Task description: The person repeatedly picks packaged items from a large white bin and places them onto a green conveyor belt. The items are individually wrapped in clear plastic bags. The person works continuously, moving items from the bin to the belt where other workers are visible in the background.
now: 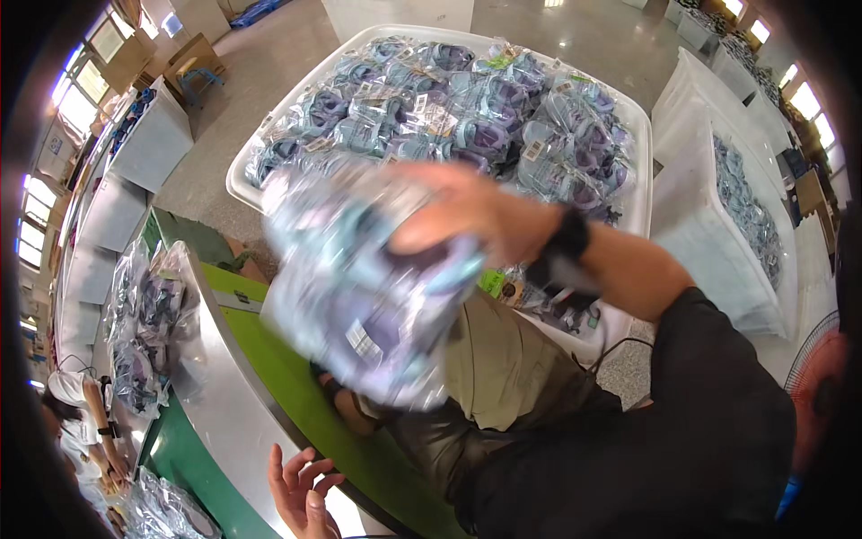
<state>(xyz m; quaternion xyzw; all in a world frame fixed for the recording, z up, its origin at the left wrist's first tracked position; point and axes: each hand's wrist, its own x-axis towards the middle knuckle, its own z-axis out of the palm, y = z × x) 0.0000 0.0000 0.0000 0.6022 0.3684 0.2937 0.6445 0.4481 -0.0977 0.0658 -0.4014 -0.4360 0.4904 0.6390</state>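
My right hand (pixel 480 216) is closed on bagged shoes (pixel 368 296), light blue and purple in clear plastic with a white label. Both hand and bag are smeared by motion, held over my lap between the white bin (pixel 241 187) and the workbench. Several more bagged shoes (pixel 485 94) of the same colours fill that bin. Low in the view, my left hand (pixel 305 494) is open with its fingers spread, beside the edge of the metal bench top (pixel 220 377). It holds nothing.
A green conveyor belt (pixel 184 458) runs beyond the bench, with bagged shoes (pixel 144 332) along it. Two people in white (pixel 76 395) work at the far left. More white bins (pixel 691 242) stand at the right, near a red fan (pixel 817 386).
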